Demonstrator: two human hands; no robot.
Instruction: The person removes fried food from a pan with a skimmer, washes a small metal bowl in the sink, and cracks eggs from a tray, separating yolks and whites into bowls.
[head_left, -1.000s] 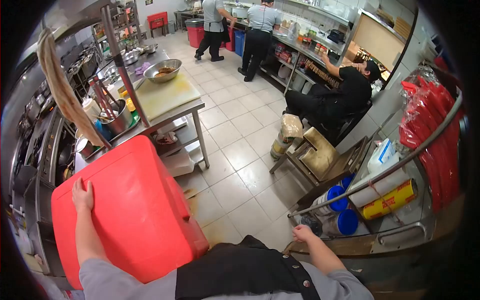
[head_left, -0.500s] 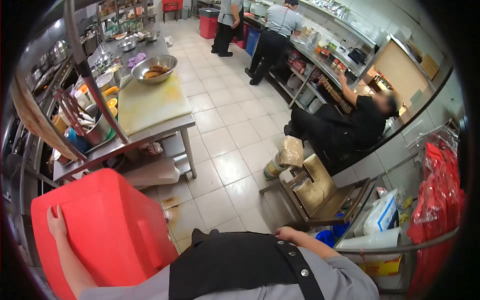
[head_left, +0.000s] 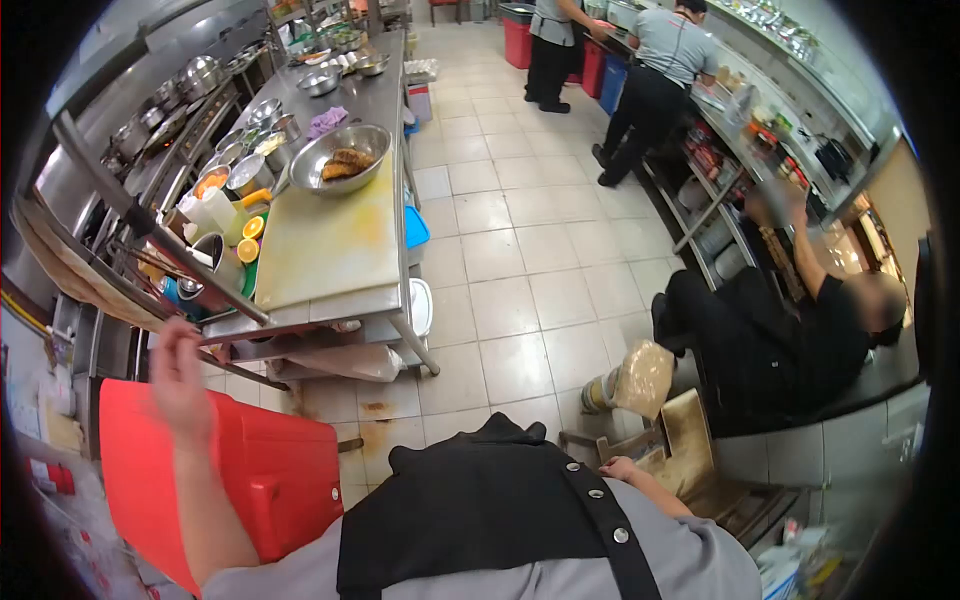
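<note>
My left hand (head_left: 180, 385) is raised above a large red plastic box (head_left: 260, 470) at my left, apart from its top as far as I can tell. Motion blurs the hand, but its fingers point up and look loosely apart, with nothing seen in them. They are near the front corner of the steel worktable (head_left: 365, 300). My right hand (head_left: 620, 468) hangs low beside my apron (head_left: 470, 500), its fingers curled in with nothing visible in them. Behind it is a worn wooden chair (head_left: 690, 435).
On the worktable are a cutting board (head_left: 330, 245), a steel bowl (head_left: 340, 160) with browned food, and orange halves (head_left: 250, 240). A seated person in black (head_left: 770, 340) is at the right. Two people stand farther back by the far counter. A post (head_left: 150, 220) rises at the table's corner.
My left hand has lifted off the red box's top and moved up and right. My view has turned left. The right hand stays low at my side.
</note>
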